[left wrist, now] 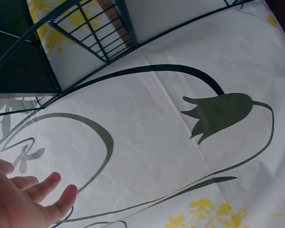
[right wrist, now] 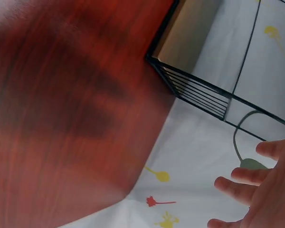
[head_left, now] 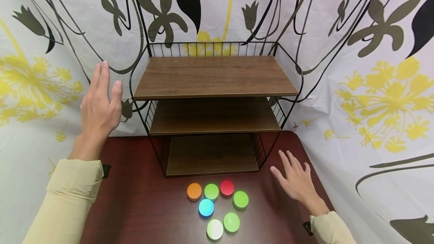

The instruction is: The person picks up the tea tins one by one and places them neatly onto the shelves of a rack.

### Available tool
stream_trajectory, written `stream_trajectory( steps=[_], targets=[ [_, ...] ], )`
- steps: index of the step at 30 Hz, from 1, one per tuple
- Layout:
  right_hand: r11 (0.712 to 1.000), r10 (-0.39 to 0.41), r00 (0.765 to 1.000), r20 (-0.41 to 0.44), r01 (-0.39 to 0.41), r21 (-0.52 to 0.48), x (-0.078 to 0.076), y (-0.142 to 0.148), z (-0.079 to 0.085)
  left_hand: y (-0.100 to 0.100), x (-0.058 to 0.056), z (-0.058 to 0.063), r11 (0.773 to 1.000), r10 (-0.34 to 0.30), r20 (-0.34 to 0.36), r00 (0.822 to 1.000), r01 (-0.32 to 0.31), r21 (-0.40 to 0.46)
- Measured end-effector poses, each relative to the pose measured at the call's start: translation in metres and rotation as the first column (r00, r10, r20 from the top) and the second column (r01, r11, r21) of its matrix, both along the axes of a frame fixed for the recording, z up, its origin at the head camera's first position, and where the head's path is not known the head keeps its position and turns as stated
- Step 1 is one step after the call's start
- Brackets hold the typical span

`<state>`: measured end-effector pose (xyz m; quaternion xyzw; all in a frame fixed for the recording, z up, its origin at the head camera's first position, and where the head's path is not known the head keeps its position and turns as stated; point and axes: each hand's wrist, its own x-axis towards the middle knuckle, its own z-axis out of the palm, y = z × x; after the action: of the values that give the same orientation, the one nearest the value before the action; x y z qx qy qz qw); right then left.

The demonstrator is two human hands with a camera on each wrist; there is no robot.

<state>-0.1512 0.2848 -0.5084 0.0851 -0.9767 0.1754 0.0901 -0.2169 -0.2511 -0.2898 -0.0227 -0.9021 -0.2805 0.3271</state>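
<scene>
My left hand is raised at the left of the shelf rack, its fingers straight and holding nothing. Low over the table's right side, my right hand has its fingers spread and is also without anything in it. Between the arms, in front of the rack, lie several round discs or caps: an orange one, a blue one, a red one, a whitish one and several green ones. Neither hand touches them. Both wrist views show the hands with relaxed fingers.
A three-tier rack with brown wooden shelves and a black wire frame stands at the table's back. The dark red table is bordered behind and at the right by a white floral cloth.
</scene>
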Motion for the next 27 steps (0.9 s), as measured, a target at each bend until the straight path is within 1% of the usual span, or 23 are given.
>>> stream_trajectory(
  steps=[5,10,13,18,23,27],
  targets=[
    [1.0,0.011,1.0,0.001,-0.011,-0.016,0.002,-0.005,-0.009,0.005,0.001,0.006,1.0,-0.006,-0.013,1.0,0.006,0.011],
    [1.0,0.009,1.0,-0.004,-0.009,-0.03,0.008,-0.008,-0.019,0.01,0.002,0.009,1.0,-0.021,-0.032,0.999,0.021,0.013],
    [0.999,0.008,1.0,0.008,-0.008,-0.037,0.012,-0.01,-0.025,0.012,0.001,0.01,0.998,-0.056,-0.06,0.997,0.057,0.007],
    [0.999,0.027,0.999,0.018,-0.026,-0.034,0.016,-0.018,-0.035,0.016,0.002,0.012,0.99,-0.139,-0.084,0.987,0.138,-0.017],
    [0.999,0.053,0.998,0.016,-0.053,-0.012,0.019,-0.028,-0.044,0.019,0.001,0.01,0.979,-0.199,-0.096,0.975,0.195,-0.053],
    [0.998,0.069,0.997,0.023,-0.069,0.006,0.023,-0.036,-0.05,0.02,-0.002,0.008,0.969,-0.242,-0.125,0.962,0.233,-0.079]
  ],
)
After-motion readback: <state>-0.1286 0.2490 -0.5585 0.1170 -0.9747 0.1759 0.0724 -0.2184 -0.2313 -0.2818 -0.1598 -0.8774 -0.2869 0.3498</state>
